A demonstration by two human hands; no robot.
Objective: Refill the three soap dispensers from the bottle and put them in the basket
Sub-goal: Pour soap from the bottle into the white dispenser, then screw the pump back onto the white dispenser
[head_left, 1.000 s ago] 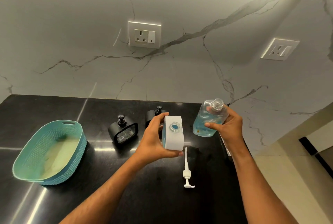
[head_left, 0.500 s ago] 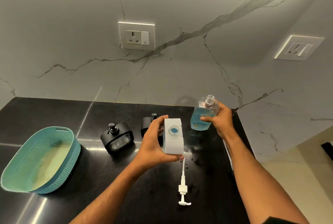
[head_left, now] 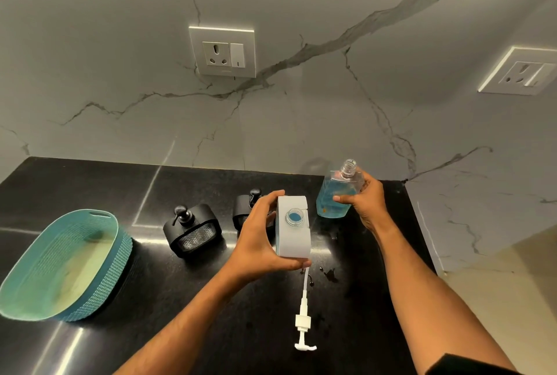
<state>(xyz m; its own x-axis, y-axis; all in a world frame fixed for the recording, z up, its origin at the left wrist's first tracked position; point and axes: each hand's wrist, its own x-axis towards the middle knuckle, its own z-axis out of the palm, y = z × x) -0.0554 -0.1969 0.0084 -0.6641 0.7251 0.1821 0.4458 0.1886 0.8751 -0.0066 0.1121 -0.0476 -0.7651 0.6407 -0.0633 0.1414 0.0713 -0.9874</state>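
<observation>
My left hand point(head_left: 259, 239) grips a white box-shaped soap dispenser point(head_left: 293, 228) above the black counter; its round neck is uncapped and blue soap shows inside. My right hand point(head_left: 366, 201) holds a clear refill bottle point(head_left: 336, 193) of blue soap, uncapped and close to upright, just right of the dispenser. The white pump head point(head_left: 303, 319) lies on the counter below the dispenser. A black dispenser point(head_left: 193, 230) stands left of my left hand. A second black dispenser point(head_left: 245, 205) is partly hidden behind that hand. The teal basket point(head_left: 111, 281) sits at the far left and holds nothing.
The black counter point(head_left: 90, 187) ends at its right edge beside my right forearm. Small dark drops point(head_left: 328, 273) lie on the counter next to the pump tube. Two wall sockets point(head_left: 223, 52) are set in the marble backsplash.
The bottle has gone from tilted toward the dispenser to nearly upright and a little further right. The view has shifted, so everything sits lower and left in frame. The dispenser stays in my left hand.
</observation>
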